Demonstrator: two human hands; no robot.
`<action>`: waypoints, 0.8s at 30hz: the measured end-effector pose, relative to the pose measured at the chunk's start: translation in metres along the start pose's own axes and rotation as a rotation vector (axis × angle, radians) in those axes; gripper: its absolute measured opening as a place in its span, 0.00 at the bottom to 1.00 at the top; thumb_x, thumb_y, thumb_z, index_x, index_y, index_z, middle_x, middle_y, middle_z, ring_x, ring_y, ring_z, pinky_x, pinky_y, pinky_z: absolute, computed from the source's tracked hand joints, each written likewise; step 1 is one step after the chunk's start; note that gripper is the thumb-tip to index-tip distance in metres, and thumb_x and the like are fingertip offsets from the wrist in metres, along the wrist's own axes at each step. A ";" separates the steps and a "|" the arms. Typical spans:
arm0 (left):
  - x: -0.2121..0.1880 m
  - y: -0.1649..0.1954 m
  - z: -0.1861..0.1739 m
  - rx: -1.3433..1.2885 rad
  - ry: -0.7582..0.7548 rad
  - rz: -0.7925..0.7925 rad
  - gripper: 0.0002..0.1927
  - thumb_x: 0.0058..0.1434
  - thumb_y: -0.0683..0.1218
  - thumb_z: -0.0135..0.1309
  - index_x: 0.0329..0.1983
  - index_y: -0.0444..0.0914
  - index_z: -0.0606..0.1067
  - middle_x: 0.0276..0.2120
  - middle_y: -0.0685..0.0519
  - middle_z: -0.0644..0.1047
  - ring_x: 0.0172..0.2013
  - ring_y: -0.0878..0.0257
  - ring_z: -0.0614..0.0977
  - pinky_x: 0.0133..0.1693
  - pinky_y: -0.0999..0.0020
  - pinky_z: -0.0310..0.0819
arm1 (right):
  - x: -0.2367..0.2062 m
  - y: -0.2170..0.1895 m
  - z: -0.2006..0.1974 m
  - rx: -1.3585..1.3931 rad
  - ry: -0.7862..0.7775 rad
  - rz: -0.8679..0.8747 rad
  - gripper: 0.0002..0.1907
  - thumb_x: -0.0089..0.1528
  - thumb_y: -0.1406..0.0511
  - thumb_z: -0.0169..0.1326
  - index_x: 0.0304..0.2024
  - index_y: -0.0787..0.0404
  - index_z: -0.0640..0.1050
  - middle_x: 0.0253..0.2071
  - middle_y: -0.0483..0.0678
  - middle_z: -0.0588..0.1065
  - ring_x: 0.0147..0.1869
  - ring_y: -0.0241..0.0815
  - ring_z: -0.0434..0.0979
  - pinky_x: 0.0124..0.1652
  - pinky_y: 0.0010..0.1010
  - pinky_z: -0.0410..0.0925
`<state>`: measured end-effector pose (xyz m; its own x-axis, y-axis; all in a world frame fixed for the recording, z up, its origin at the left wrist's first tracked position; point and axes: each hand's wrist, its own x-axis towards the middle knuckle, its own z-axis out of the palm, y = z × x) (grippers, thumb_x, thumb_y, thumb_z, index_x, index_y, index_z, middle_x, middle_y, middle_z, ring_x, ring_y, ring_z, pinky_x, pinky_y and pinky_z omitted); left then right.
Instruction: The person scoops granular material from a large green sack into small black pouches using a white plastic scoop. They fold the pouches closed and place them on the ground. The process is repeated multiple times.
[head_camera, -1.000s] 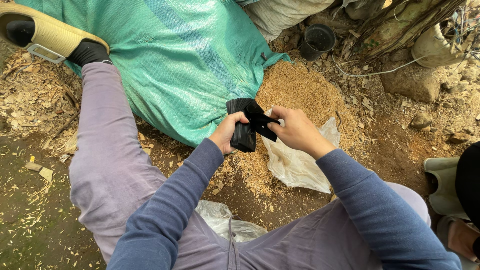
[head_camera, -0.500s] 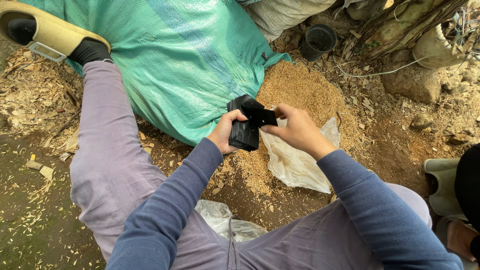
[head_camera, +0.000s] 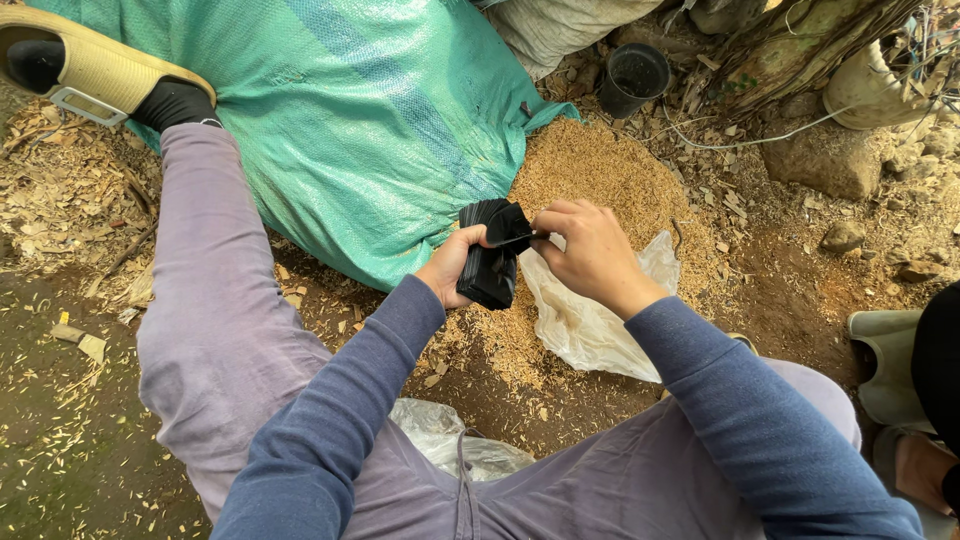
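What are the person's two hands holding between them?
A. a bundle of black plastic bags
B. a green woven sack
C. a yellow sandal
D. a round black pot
A: the left hand grips the bundle of black plastic bags while the right hand pinches its top edge.

One green sack (head_camera: 380, 130); one black pot (head_camera: 636, 78); perhaps two clear bags (head_camera: 590, 320).

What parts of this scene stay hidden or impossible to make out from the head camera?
- Black plastic bundle: the left hand and right hand cover much of it, so I cannot tell whether it is one bag or several.
- Small black plastic pot: its inside is in shadow.
- Green woven sack: cut off by the top edge, contents unseen.
- Person at the right edge: mostly out of frame.
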<state>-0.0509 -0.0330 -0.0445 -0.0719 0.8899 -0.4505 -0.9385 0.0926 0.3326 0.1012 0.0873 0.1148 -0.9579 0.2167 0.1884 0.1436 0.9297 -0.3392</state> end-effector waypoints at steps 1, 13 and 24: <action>0.000 0.000 0.000 0.010 0.009 0.000 0.12 0.56 0.44 0.49 0.41 0.33 0.73 0.31 0.46 0.78 0.27 0.55 0.81 0.35 0.57 0.82 | 0.000 0.000 0.000 -0.005 -0.008 0.007 0.06 0.57 0.65 0.61 0.36 0.58 0.82 0.36 0.46 0.78 0.44 0.51 0.76 0.44 0.45 0.65; -0.004 -0.001 0.010 0.159 -0.006 0.096 0.11 0.57 0.44 0.51 0.40 0.34 0.71 0.30 0.48 0.76 0.25 0.58 0.79 0.28 0.60 0.81 | 0.002 0.009 0.001 0.110 -0.048 0.137 0.10 0.59 0.63 0.63 0.38 0.62 0.80 0.37 0.51 0.80 0.41 0.52 0.80 0.41 0.42 0.71; -0.021 -0.011 0.039 0.512 0.127 0.402 0.31 0.49 0.40 0.58 0.55 0.38 0.60 0.36 0.50 0.73 0.30 0.62 0.79 0.29 0.65 0.80 | 0.001 0.003 0.011 0.348 -0.033 0.242 0.14 0.60 0.62 0.61 0.47 0.61 0.81 0.40 0.51 0.83 0.45 0.45 0.86 0.48 0.35 0.76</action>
<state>-0.0256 -0.0350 -0.0069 -0.4516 0.8427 -0.2932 -0.5536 -0.0069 0.8327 0.0980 0.0866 0.1040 -0.9153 0.4011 0.0373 0.2781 0.6961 -0.6619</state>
